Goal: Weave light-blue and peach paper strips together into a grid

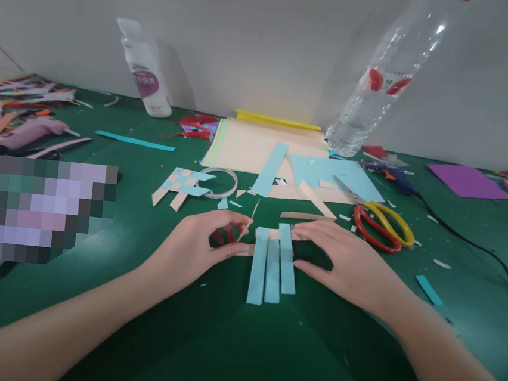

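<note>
Between both hands, light-blue paper strips (274, 270) hang side by side, interlaced at the top with a peach paper strip (273, 234). My left hand (204, 236) pinches a thin pale strip (255, 210), seen nearly edge-on. Its thumb touches a lower peach strip's left end. My right hand (337, 255) has its fingers on the weave's right side, thumb by the rightmost blue strip, fingertips over the upper peach strip's end. Beyond the left hand lies a small finished-looking blue and peach woven piece (183, 181), beside a roll of tape (235, 186).
Red-and-yellow scissors (378, 226) lie right of the paper sheets (244, 144). A clear bottle (370, 100) and a white bottle (148, 78) stand near the wall. A black cable (460, 234) runs along the right. Paper scraps (25, 93) and a pink glue gun (30, 133) are left.
</note>
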A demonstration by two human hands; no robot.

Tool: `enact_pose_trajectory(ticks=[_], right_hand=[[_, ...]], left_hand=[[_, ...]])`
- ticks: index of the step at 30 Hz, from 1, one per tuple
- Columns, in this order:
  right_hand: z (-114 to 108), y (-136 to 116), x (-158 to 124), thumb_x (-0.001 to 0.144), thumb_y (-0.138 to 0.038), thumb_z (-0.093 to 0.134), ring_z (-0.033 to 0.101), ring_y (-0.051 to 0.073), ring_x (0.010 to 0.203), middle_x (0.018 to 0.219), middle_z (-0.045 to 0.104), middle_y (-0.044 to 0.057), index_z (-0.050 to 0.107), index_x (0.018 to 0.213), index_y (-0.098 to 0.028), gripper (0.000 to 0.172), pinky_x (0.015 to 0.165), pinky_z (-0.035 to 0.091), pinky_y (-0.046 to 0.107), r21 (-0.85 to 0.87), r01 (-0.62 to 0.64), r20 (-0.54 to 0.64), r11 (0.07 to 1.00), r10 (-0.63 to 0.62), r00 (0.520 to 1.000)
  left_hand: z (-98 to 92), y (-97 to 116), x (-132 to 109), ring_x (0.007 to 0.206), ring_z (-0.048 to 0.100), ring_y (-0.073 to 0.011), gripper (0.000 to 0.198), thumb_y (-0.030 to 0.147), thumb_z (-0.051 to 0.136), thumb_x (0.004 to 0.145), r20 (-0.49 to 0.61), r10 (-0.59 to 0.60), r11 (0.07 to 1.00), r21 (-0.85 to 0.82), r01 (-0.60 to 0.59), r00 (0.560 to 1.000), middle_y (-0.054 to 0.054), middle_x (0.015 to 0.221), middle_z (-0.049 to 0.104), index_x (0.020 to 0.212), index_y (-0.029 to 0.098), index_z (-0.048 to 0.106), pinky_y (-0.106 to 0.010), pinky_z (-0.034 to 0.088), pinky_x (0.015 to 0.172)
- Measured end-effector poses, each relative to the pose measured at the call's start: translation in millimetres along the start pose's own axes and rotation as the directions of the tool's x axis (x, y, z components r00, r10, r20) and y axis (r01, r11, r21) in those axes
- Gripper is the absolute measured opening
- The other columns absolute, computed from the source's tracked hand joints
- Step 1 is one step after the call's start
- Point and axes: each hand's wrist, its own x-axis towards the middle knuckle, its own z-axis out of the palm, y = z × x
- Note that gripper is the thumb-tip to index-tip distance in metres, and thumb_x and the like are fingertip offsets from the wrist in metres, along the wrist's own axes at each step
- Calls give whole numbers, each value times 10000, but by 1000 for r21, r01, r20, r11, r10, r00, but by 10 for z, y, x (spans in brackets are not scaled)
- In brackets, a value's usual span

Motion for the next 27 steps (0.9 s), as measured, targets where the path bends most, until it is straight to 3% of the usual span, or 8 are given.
enact_pose_trajectory(ticks=[8, 16, 27], right_hand=[[41, 2, -1, 860, -370, 523, 522, 232, 1158, 1229, 589, 65, 531, 1196, -201, 376, 968, 454, 446, 4, 4, 16, 1000, -4, 1000], [26, -2, 10, 879, -398, 485, 517, 230, 1170, 1232, 590, 65, 534, 1204, -196, 385, 975, 449, 447, 25, -9, 46, 1000, 8, 999], [10, 26, 3, 869, -292, 518, 517, 212, 1163, 1221, 595, 53, 540, 1198, -201, 342, 981, 447, 423, 6, 5, 52, 1000, -5, 999]], left_hand=[[8, -24, -3, 771, 664, -145, 282, 321, 660, 778, 23, -48, 992, -117, 51, 999, 0, 917, 697, 1038, 217, 625, -263, 558, 713], [10, 24, -10, 757, 680, -130, 249, 301, 690, 752, 25, -68, 972, -223, 72, 997, 31, 838, 704, 973, 211, 619, -222, 561, 704], [19, 1, 6, 695, 666, -124, 248, 346, 696, 736, -53, -37, 991, -132, 30, 998, 29, 766, 665, 917, 187, 638, -220, 560, 669]])
